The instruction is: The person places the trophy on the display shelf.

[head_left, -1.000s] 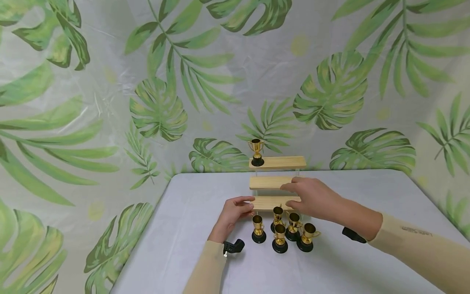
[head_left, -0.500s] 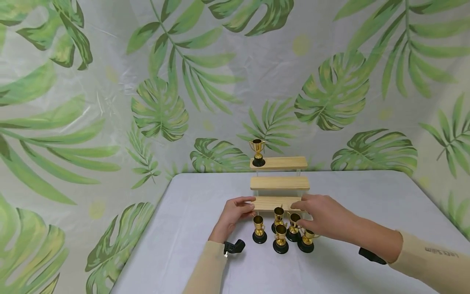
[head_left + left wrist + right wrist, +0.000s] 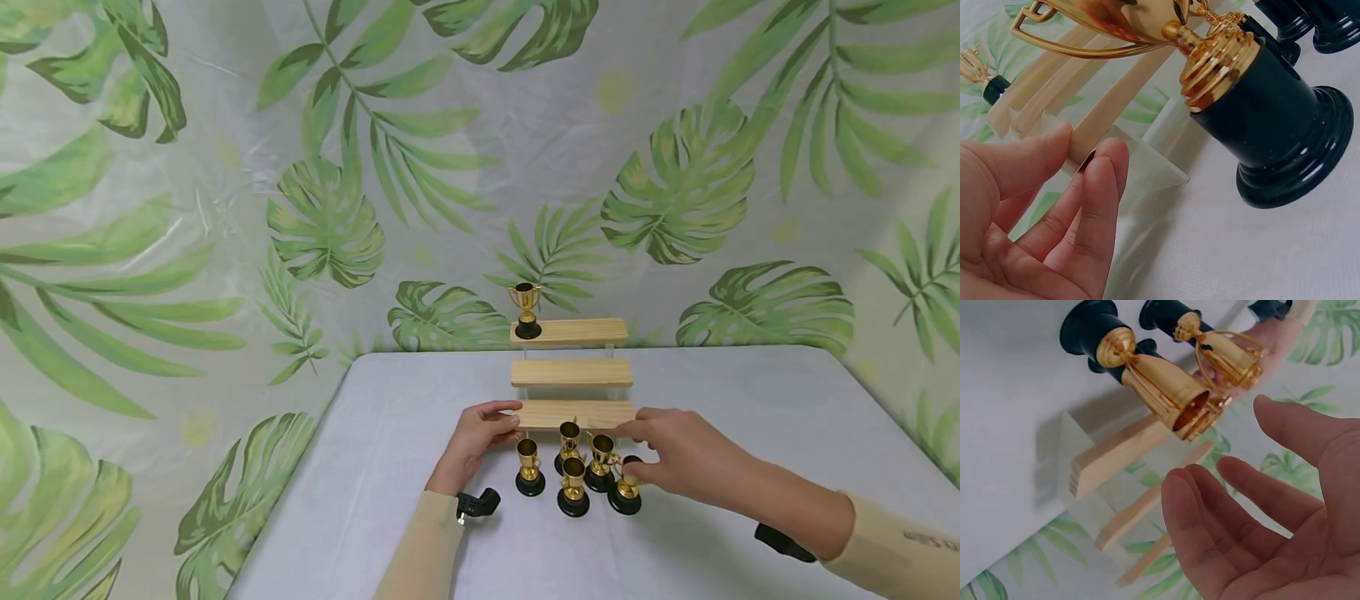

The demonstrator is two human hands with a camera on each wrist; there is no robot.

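A three-step display stand (image 3: pixel 573 373) has wooden shelves on clear supports. My left hand (image 3: pixel 474 435) pinches the left end of its lowest shelf between thumb and fingers, as the left wrist view shows. Several small gold trophy cups with black bases stand upright before it; one trophy cup (image 3: pixel 529 468) is close to my left hand. My right hand (image 3: pixel 684 454) is beside the rightmost trophy cup (image 3: pixel 626 493), partly covering it in the head view. In the right wrist view, its thumb and fingers are spread apart, holding nothing. Another trophy cup (image 3: pixel 527 312) stands on the top shelf's left end.
A white cloth covers the table (image 3: pixel 397 467). Behind it and to the sides hangs a leaf-print sheet (image 3: pixel 465 167). The front trophy cup (image 3: pixel 573 487) stands close to its neighbours.
My right hand has moved right and toward me, from over the stand's shelves to beside the rightmost trophy cup. The left hand stays at the lowest shelf's end.
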